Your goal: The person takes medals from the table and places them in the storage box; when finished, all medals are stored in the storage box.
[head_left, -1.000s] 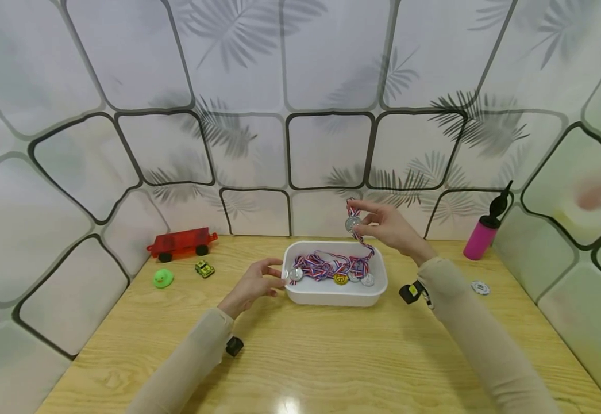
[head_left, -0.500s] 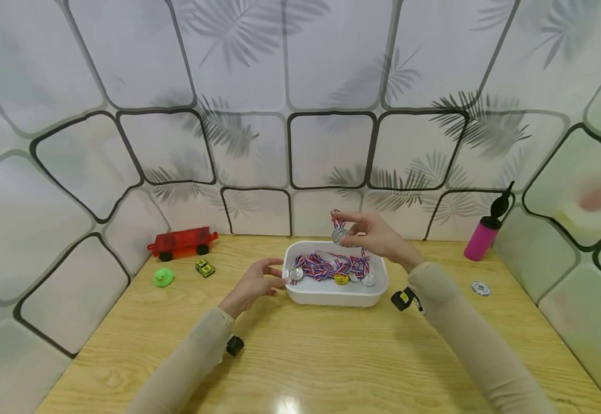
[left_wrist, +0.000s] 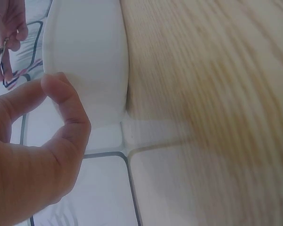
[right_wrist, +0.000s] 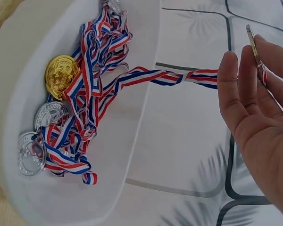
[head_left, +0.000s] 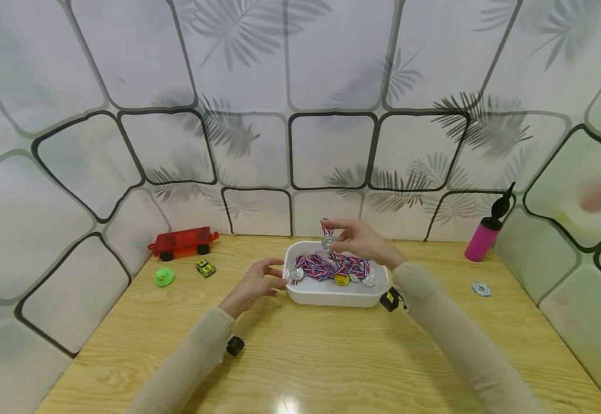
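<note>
A white plastic tub holds a heap of red, white and blue ribbons. Among them lie a gold medal and several silver ones, including a silver medal at the left end. My left hand pinches the tub's left rim between thumb and finger, as the left wrist view shows. Above the tub, my right hand pinches another silver medal between thumb and fingers. From it a striped ribbon trails down into the heap.
Back left on the wooden table are a red toy wagon, a green rubber duck and a small yellow-green toy car. A pink pump and a poker chip are at the right. Patterned curtain walls enclose the table.
My right hand has moved left and down with the silver medal, from over the tub's right part to nearer its middle. The ribbon trails after it. The left hand stays at the rim.
</note>
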Demonstrator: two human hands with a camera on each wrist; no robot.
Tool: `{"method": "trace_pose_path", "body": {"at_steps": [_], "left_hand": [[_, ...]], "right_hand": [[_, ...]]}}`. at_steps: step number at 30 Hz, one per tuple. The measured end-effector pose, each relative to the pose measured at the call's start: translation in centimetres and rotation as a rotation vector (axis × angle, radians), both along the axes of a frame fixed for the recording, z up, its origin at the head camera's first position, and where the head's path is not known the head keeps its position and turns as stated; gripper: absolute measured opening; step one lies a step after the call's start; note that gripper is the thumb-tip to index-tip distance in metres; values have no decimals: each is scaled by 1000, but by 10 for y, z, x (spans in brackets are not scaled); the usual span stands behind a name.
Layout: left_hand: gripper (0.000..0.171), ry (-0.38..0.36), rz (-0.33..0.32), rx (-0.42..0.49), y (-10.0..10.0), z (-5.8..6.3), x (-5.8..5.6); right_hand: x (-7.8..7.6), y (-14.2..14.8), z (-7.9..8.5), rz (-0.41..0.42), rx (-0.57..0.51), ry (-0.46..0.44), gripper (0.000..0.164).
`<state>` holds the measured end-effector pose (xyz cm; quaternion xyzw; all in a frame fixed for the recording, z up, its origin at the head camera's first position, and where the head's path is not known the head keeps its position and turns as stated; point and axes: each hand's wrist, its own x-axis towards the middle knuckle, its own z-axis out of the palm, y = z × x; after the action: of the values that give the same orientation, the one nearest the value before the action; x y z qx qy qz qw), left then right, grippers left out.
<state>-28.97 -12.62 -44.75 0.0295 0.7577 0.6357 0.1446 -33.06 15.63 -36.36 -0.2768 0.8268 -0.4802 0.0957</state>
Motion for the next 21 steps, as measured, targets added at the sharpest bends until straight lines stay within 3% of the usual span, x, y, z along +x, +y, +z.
{"method": "trace_pose_path", "body": {"at_steps": [8, 21], "left_hand": [[56, 0, 3, 2, 0, -2, -1], [56, -11, 24, -7, 1, 2, 1]], "right_hand": [[-8, -12, -13, 28, 15, 3, 57], [-18, -18, -39, 39, 64, -81, 56]]}}
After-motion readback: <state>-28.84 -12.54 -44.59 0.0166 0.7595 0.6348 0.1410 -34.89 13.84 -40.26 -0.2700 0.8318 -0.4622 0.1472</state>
